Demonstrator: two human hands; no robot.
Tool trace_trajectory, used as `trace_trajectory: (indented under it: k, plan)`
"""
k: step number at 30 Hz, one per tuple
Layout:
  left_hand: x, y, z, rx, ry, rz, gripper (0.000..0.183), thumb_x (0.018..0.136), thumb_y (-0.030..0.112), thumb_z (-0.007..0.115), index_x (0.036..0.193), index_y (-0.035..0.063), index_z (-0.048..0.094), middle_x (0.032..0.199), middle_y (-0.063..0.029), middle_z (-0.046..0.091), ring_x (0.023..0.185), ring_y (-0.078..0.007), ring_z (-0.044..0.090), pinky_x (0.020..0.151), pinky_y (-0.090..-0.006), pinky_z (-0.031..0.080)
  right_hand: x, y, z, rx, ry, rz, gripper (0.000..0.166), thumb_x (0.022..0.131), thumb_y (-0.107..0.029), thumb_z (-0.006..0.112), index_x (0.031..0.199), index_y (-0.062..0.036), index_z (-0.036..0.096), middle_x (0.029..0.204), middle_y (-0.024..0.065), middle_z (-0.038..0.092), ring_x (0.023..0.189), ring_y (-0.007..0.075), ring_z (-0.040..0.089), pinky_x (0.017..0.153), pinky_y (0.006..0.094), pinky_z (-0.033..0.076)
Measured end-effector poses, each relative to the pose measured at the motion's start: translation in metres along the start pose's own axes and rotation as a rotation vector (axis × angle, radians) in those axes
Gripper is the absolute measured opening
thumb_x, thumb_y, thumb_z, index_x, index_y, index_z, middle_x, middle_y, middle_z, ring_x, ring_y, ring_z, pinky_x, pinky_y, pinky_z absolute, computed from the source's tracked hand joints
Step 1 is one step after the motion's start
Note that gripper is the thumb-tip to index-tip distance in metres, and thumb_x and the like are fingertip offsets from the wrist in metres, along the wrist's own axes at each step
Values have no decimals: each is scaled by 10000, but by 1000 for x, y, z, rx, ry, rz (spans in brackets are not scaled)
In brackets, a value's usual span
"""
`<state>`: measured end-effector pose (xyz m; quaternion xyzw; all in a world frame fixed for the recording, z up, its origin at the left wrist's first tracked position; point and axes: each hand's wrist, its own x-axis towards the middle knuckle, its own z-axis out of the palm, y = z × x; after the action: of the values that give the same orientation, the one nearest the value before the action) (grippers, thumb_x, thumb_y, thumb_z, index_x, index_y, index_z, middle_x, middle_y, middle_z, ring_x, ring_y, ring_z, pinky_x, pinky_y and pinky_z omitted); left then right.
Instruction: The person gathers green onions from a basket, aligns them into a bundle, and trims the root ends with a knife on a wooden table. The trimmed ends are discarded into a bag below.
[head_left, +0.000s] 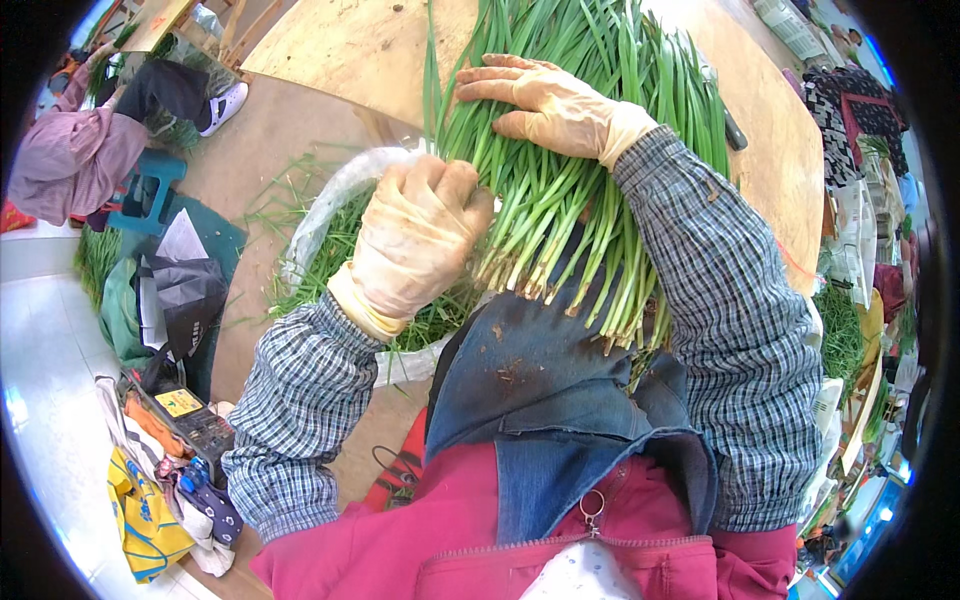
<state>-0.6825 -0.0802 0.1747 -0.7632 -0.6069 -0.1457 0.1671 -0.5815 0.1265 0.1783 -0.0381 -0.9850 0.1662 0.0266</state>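
Note:
A thick layer of garlic chives (570, 187) lies over the edge of a wooden board (345, 52), its pale cut ends hanging towards my lap. My right hand (555, 112), in a stained thin glove, rests flat on the green leaves with its fingers spread. At the left edge of the chives, my gloved left hand (420, 240) is curled into a fist, its thumb side against the stalks. Whether a leaf is pinched inside that fist is hidden. Below it, a container lined with clear plastic (322, 202) holds loose green trimmings (337, 232).
A knife with a dark handle (735, 131) lies right of the chives. A soiled denim apron (525, 375) covers my lap. To the left are a blue plastic stool (154, 187), a black bag (184, 292), a yellow bag (146, 517) and a seated person (82, 157). More greens (836, 326) lie at right.

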Motion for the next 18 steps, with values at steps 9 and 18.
trace_trajectory:
  k: [9,18]
  plan:
    - [-35,10,5,-247,-58,-40,216,572,71,666,777,71,600,808,-54,487,770,-255,515,646,-371,430,1,1,8,-24,32,28,484,839,-273,489,1313,-182,506,1446,1,409,1385,266,272,1126,456,207]
    - [-33,23,-22,-268,132,-331,159,664,74,733,775,84,618,752,-66,530,734,-266,545,650,-390,434,1,-2,7,-60,24,42,504,822,-204,502,1324,-156,486,1437,63,410,1383,285,265,1142,437,193]
